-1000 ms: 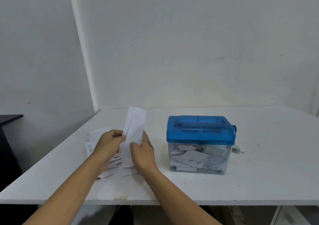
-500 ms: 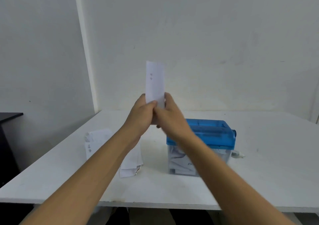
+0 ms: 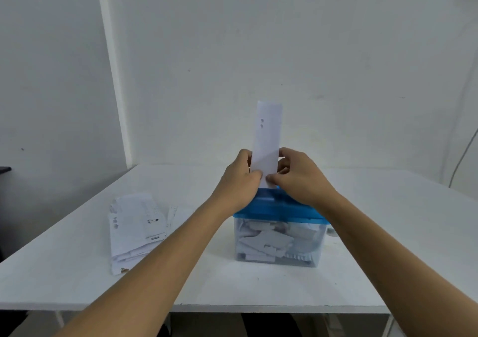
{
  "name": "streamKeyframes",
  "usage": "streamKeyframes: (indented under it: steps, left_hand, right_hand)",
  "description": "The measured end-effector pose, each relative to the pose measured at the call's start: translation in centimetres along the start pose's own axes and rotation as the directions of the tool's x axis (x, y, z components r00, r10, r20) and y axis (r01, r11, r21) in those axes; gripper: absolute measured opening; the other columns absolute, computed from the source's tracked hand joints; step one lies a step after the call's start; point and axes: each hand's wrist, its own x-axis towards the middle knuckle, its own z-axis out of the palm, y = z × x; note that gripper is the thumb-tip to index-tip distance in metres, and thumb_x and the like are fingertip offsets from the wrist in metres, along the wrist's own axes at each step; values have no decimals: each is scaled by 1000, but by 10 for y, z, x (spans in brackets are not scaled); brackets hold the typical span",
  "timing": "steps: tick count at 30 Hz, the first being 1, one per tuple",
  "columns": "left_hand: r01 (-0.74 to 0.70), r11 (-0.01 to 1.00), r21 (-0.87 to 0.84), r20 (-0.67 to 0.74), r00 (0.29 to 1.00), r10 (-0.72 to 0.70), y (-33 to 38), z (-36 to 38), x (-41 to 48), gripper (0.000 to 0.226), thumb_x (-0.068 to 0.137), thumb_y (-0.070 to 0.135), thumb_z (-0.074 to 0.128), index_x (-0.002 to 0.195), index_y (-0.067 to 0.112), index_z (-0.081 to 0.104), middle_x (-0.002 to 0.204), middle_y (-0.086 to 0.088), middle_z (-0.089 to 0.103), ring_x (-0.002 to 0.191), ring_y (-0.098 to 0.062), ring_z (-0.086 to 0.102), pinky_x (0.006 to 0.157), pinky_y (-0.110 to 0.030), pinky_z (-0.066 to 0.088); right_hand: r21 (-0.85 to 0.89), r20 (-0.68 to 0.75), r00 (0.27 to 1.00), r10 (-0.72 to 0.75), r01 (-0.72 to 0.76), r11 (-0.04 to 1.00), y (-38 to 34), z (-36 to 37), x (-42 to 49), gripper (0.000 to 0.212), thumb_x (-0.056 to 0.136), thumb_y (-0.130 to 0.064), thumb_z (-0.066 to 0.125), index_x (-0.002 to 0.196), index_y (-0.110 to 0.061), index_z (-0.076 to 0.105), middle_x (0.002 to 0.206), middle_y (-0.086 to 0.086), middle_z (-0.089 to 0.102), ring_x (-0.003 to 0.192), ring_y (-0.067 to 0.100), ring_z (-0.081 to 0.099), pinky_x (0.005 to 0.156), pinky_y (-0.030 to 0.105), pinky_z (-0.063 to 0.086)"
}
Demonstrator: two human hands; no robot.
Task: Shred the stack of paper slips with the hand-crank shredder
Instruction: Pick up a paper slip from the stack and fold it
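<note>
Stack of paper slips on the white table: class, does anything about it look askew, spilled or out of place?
Yes. The loose stack of white paper slips lying left of the blue-lidded clear plastic shredder is untidy: the slips are fanned out at differing angles with edges out of line. Nothing looks spilled on the white table.

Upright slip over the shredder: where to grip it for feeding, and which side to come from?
Grip the slip low, pinching at its two long edges, one from each side, as the left hand and right hand do. It is long, narrow and upright over the shredder; a low pinch likely keeps the thin bottom end stiff enough to enter.
</note>
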Motion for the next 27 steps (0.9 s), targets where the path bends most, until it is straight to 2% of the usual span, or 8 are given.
streamKeyframes:
  steps: [2,5,10,14,18,21,24,27]
  left_hand:
    - [13,998,56,-8,1000,-13,-6,-1,0,12,106,25,44,116,21,49,113,4,59,97,-13,58,85,-31,52]
    - [19,997,76,9,1000,-20,-15,-2,-1,12,107,28,42,107,19,50,103,5,58,87,-8,55,69,-20,43]
    - [-5,1000,26,36,999,4,-22,3,-2,10,107,26,44,107,18,51,111,2,59,96,-11,56,70,-16,40]
    - [-29,999,20,27,999,28,-24,4,-3,9,107,23,44,100,20,49,110,1,55,88,-8,52,67,-14,39]
    - [-48,998,50,14,999,47,-23,6,-4,22,107,20,41,85,24,41,101,3,48,83,-7,48,64,-9,41]
    - [-57,997,51,2,998,57,-27,7,-4,17,107,21,40,93,13,45,106,-2,51,93,-14,52,71,-18,44]
    - [-58,998,36,5,998,58,-30,9,-3,16,106,22,39,100,10,48,111,-4,53,100,-20,54,81,-29,48]
    - [-59,997,50,5,998,59,-29,9,-4,16,107,22,39,98,13,48,109,-2,51,98,-18,53,77,-23,45]
  right_hand:
    - [-1,-67,998,-12,12,1000,3,2,2,39,90,-16,71,126,-21,57,98,-5,69,81,11,66,65,16,49]
    - [-29,-35,999,-8,7,1000,5,6,2,45,93,-17,69,134,-22,52,105,-6,63,89,14,64,62,14,45]
    - [-115,24,1000,-10,13,993,8,7,3,46,93,-18,65,137,-23,50,110,-4,66,91,16,64,72,20,51]
    - [-139,29,1000,-6,10,990,5,1,2,46,95,-24,65,138,-26,51,101,-8,66,85,9,63,65,14,44]
    - [-85,-208,977,-49,32,996,15,-26,-22,30,99,-27,60,128,-33,57,98,-16,63,89,-1,60,72,11,44]
    - [-51,-360,933,-23,5,999,44,-36,-54,29,101,-9,48,120,-27,60,104,-8,65,96,4,60,77,15,45]
    - [-106,-244,965,99,-128,986,78,-34,-79,54,93,12,37,132,-21,54,122,-3,61,116,16,56,92,22,44]
    - [-201,55,981,186,-171,965,89,-23,-93,67,90,14,41,141,-29,39,135,-12,47,121,3,46,104,26,39]
